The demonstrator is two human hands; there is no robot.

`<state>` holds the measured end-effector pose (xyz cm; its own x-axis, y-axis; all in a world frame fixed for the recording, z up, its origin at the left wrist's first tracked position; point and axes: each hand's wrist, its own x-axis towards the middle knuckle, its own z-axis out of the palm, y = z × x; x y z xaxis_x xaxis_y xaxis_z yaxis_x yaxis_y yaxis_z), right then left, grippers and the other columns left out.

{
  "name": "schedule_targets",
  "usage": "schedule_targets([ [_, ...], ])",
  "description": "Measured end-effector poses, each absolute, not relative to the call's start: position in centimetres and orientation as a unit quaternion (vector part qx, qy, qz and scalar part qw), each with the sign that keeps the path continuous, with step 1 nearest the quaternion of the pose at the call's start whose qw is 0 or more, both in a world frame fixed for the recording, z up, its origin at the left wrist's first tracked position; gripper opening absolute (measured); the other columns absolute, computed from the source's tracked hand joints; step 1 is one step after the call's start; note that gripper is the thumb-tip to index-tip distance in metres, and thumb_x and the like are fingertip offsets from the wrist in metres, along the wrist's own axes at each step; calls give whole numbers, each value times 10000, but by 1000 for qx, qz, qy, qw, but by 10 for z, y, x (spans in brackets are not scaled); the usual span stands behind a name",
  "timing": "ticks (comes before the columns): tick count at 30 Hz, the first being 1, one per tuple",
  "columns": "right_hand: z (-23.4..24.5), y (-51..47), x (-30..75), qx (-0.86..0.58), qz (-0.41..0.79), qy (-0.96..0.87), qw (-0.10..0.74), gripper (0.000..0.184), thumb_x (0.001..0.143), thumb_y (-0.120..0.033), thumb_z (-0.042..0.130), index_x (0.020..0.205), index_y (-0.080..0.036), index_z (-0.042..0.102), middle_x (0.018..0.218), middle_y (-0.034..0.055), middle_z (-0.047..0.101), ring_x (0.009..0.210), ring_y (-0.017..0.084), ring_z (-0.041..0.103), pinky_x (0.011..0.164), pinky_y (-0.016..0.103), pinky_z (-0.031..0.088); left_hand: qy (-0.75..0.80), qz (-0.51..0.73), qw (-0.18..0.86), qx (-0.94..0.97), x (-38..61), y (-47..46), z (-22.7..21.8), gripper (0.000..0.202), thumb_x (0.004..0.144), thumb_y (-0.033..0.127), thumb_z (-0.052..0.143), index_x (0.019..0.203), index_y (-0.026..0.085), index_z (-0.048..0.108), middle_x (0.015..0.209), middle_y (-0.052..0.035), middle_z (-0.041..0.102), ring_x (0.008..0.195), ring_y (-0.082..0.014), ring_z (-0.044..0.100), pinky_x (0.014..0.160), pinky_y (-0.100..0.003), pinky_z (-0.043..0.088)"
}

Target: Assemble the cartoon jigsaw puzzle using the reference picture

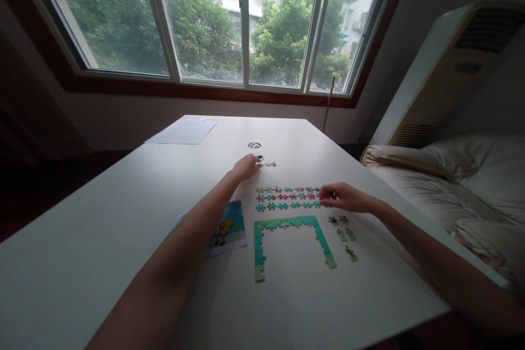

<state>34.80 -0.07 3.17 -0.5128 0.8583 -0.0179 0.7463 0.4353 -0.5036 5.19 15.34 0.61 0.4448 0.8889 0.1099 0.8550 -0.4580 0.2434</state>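
My left hand [246, 167] reaches far across the white table [102, 240], its curled fingers on a loose puzzle piece [260, 158] beside another small piece [270, 164]. My right hand [342, 196] pinches at the right end of three rows of loose puzzle pieces [287, 197]. Nearer to me lies a partly joined teal puzzle border [287, 229] shaped like an open frame. Several loose pieces [344, 234] lie to its right. A picture card [227, 231] with a yellow cartoon figure lies left of the border, partly under my left forearm.
A sheet of paper [182, 132] lies at the table's far left. A small dark round mark [254, 145] sits past my left hand. A bed with pale bedding [459, 175] stands right of the table. A wide window [229, 22] runs behind.
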Motion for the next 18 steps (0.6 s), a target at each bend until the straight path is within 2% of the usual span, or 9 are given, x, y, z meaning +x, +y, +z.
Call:
schedule_targets([
  [8, 27, -4, 345, -476, 242, -833, 147, 308, 788, -447, 506, 785, -156, 607, 662, 3, 545, 587, 100, 421, 560, 224, 362, 528, 108, 157, 828, 59, 166, 9, 270, 882, 297, 501, 1110, 156, 524, 1124, -75, 535, 939, -207, 557, 786, -390, 483],
  [13, 23, -5, 347, -472, 249, -827, 178, 319, 786, -463, 512, 770, -155, 597, 657, 1, 545, 580, 96, 421, 556, 221, 360, 525, 117, 245, 806, 61, 164, 19, 288, 875, 296, 513, 1120, 146, 515, 1117, -76, 536, 939, -212, 559, 778, -395, 485],
  [18, 24, -10, 341, -498, 240, -800, 232, 323, 779, -464, 534, 786, -152, 616, 619, -3, 544, 551, 92, 419, 524, 215, 342, 454, 171, 365, 794, 71, 126, 20, 276, 877, 289, 512, 1111, 142, 517, 1097, -79, 546, 914, -196, 568, 764, -387, 491],
])
